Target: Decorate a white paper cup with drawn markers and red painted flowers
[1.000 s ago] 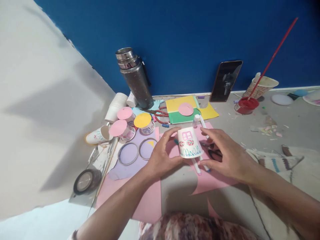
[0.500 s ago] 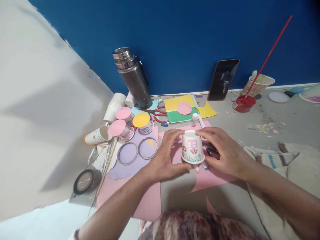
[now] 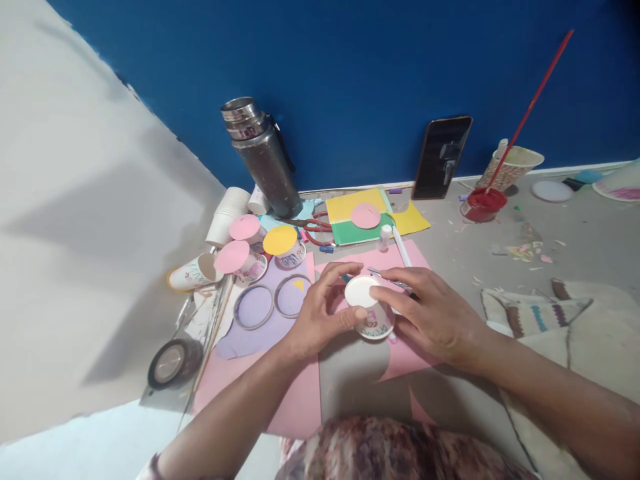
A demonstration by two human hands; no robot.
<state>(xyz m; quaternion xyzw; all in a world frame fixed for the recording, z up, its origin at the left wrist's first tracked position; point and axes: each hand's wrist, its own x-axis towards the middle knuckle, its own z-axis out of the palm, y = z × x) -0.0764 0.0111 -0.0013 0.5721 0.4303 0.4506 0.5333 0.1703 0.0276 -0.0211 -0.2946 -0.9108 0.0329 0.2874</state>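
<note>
A white paper cup point(image 3: 376, 322) with drawings in pink, red and green stands upside down, tilted so its base faces up toward me. My left hand point(image 3: 325, 313) grips it from the left, thumb on the front of the cup. On the other side my right hand point(image 3: 430, 313) has its fingers on the base edge and the right wall. Under the hands lies a pink paper sheet point(image 3: 420, 347). Scissors point(image 3: 387, 275) show partly behind my right fingers. Beyond the hands are a small glue bottle point(image 3: 385, 239) and a white pen point(image 3: 401, 247).
Two paper cups topped with pink discs point(image 3: 245, 229) and one with a yellow disc point(image 3: 281, 241) stand left. Behind are a steel flask point(image 3: 270, 167), red-handled pliers point(image 3: 317, 230) and a leaning phone point(image 3: 443, 159). Two tape rings point(image 3: 254, 307) lie on purple paper. A red paint pot point(image 3: 483, 205) holds a brush.
The cup has tipped so its base now shows and its drawn window is mostly hidden. It has shifted left and slightly toward me, and my right fingers have moved onto its base.
</note>
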